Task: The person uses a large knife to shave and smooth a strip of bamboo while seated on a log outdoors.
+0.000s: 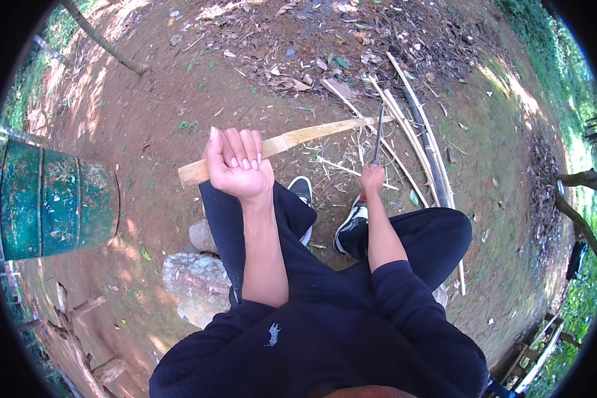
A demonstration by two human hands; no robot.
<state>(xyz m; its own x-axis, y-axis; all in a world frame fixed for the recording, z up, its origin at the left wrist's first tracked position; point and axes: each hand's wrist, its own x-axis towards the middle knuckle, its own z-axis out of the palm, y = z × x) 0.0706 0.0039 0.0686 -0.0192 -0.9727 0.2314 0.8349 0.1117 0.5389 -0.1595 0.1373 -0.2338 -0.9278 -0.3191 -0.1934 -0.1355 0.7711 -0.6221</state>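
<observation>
Head view: left fingers (247,144) curl inward before a wooden strip (318,131), right fingers (372,176) grip a knife (379,134).

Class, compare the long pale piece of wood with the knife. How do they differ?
The wood is pale, while the knife is mostly dark.
The wood is longer and wider than the knife.
The wood runs crosswise; the knife points toward the picture's upper edge.
Both are long and slender.

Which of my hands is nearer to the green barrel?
Left. Your left hand, fingers curled, is to the right of the green barrel; your right hand, gripping the knife, is farther right.
</observation>
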